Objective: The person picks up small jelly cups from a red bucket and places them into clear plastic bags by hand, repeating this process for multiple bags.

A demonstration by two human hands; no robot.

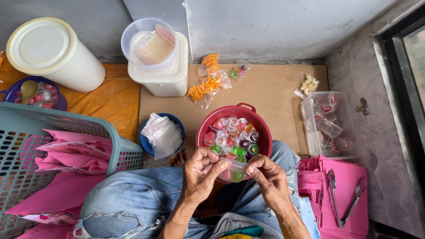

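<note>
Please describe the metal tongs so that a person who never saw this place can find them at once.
Start at the clear plastic box by the right wall. Just below it lies a stack of pink sheets beside the person's knee. The tongs rest on top, the only shiny metal thing there, with two long arms spread apart.

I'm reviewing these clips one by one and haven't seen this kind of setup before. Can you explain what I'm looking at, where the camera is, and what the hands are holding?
There is one picture, taken by a camera on a person's head, looking down at their lap and the floor. No machine is involved, only two bare hands. The left hand and right hand together pinch a small clear plastic bag with a few coloured jelly cups inside. Just beyond it sits a red bowl full of such cups. Around it are a blue bowl of clear bags, a grey-blue basket holding pink paper bags, white tubs, sealed snack packets, a clear box and metal tongs lying on pink bags.
</note>
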